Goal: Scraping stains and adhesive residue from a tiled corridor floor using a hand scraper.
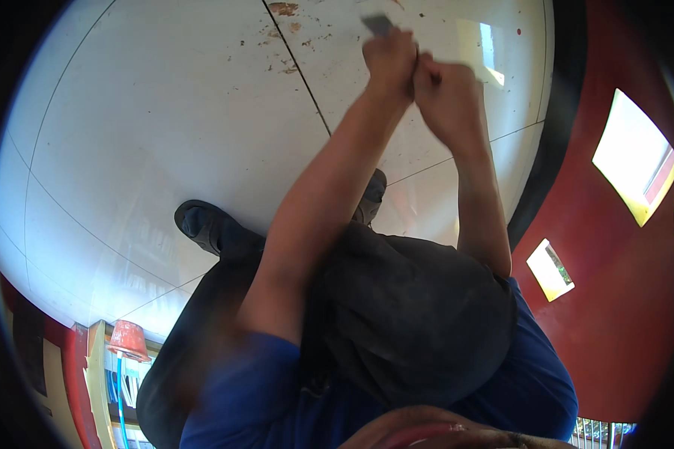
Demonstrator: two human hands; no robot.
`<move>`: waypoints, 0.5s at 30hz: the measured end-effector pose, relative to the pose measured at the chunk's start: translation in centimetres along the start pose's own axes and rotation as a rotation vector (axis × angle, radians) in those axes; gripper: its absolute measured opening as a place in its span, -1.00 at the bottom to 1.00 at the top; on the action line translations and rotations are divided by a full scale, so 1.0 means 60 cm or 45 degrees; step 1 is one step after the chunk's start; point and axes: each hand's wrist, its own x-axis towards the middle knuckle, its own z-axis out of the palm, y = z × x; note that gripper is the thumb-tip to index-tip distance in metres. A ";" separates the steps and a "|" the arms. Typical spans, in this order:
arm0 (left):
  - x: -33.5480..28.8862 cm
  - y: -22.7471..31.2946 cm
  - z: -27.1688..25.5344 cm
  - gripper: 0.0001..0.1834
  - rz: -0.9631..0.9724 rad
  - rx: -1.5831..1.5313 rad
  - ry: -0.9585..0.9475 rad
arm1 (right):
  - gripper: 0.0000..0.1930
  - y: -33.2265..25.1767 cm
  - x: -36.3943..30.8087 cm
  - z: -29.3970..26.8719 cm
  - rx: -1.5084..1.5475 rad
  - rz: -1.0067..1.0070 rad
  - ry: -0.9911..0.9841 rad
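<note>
My left hand (391, 61) is closed around a scraper (378, 25), whose flat grey blade sticks out beyond the fist and looks blurred. The fist hides the handle. Close against it, my right hand (451, 97) is curled shut, with its thumb side toward the left hand. Whether its fingers grip the scraper's handle end or something else is hidden. Both hands are over the white tiled floor (180, 112). Brown stains (283, 9) and small dark flecks mark the tiles to the left of the blade.
My shoes (206, 224) and bent dark-trousered knees (419, 322) are below the hands. A dark strip (562, 142) edges the floor along a red wall (614, 262) at right. At lower left, a red bucket-shaped object (129, 340) stands by a shelf (97, 374).
</note>
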 end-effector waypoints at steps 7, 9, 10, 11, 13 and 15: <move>0.034 0.029 0.071 -0.84 0.009 0.156 0.004 | -0.66 0.014 0.052 -0.011 0.035 0.000 0.160; 0.021 0.019 0.062 -0.85 0.006 0.131 -0.066 | -0.67 0.028 0.041 -0.013 0.021 -0.044 0.156; 0.051 -0.045 0.007 -0.85 0.265 0.322 -0.166 | -0.67 0.034 0.013 -0.010 0.034 -0.056 0.145; 0.093 -0.096 -0.038 -0.84 0.539 0.522 -0.269 | -0.68 0.044 -0.011 -0.001 0.060 -0.080 0.131; 0.018 -0.030 0.049 -0.81 -0.067 0.085 0.138 | -0.68 0.054 0.011 -0.007 0.096 -0.095 0.175; 0.076 -0.043 0.048 -0.79 0.187 0.373 -0.124 | -0.68 0.043 0.039 -0.025 -0.040 -0.056 0.165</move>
